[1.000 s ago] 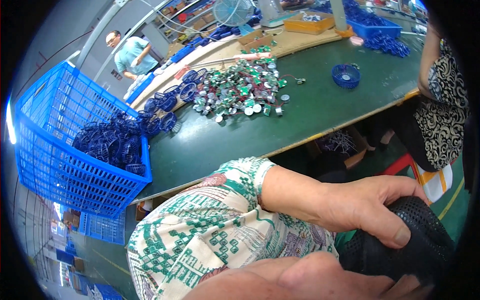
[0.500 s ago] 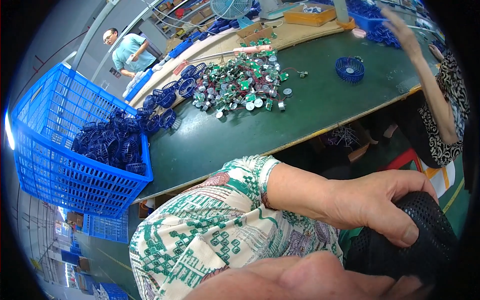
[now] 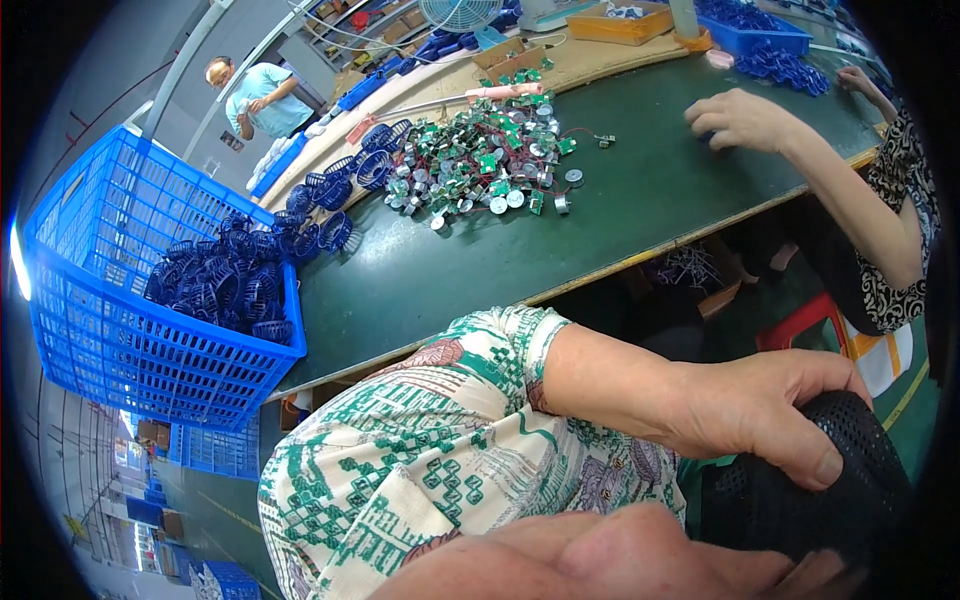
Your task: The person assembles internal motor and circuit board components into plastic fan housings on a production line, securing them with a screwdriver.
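Note:
My left hand (image 3: 750, 405) reaches across to the right from a green-and-white patterned sleeve. Its thumb and fingers are closed around a piece of black mesh fabric (image 3: 850, 450). I cannot tell what kind of article the mesh belongs to. My right hand does not show. Beyond my arm, a pile of small motors with green circuit boards and red wires (image 3: 490, 160) lies on the green tabletop (image 3: 400, 290). Several round dark-blue plastic cages (image 3: 335, 232) lie at the pile's left.
A large blue crate (image 3: 160, 330) at the left holds many more cages. At the right, a co-worker's hand (image 3: 740, 120) is over the table; a red stool (image 3: 800, 325) stands below. Another person (image 3: 268, 98) stands at the far left. Yellow (image 3: 620, 28) and blue (image 3: 755, 40) bins sit farther back.
The co-worker's raised hand has come down to the left over the table, where the lone blue cage no longer shows. The far person's hands have risen. My left hand keeps its grip.

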A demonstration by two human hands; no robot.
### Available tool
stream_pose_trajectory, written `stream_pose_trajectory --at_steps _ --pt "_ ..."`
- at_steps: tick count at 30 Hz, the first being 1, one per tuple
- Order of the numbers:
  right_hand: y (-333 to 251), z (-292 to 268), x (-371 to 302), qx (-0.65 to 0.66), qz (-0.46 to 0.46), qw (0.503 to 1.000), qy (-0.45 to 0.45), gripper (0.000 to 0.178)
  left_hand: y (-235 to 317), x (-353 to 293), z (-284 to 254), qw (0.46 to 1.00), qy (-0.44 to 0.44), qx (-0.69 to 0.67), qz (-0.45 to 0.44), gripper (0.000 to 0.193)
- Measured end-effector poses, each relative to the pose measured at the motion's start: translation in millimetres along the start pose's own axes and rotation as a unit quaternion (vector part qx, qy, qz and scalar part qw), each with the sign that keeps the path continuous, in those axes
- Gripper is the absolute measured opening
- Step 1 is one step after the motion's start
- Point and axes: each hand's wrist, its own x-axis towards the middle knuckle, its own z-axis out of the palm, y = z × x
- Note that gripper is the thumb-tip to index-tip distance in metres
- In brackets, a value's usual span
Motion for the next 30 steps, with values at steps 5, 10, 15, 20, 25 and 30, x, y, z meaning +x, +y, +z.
stream_pose_trajectory --at_steps 5,10,15,20,25,30 --pt "-16 21 -205 0.084 0.222 0.961 0.144 0.058 -26 19 -23 0.996 0.075 0.01 -0.043 0.046" --pt "-180 14 -407 0.079 0.494 0.797 0.338 0.061 -85 46 -80 0.977 0.165 -0.058 -0.122 0.036" --pt "-241 38 -373 0.307 0.446 0.607 0.582 0.061 -153 81 -104 0.952 0.182 0.018 -0.245 0.037" --pt "-239 49 -410 0.242 0.498 0.6 0.577 0.056 -198 102 -117 0.958 0.113 0.018 -0.263 0.042" --pt "-237 44 -417 0.185 0.559 0.595 0.547 0.052 -208 113 -119 0.96 0.093 0.079 -0.25 0.042" --pt "-240 35 -409 -0.131 0.644 0.672 0.341 0.038 -199 118 -137 0.766 -0.01 0.629 -0.13 0.057"
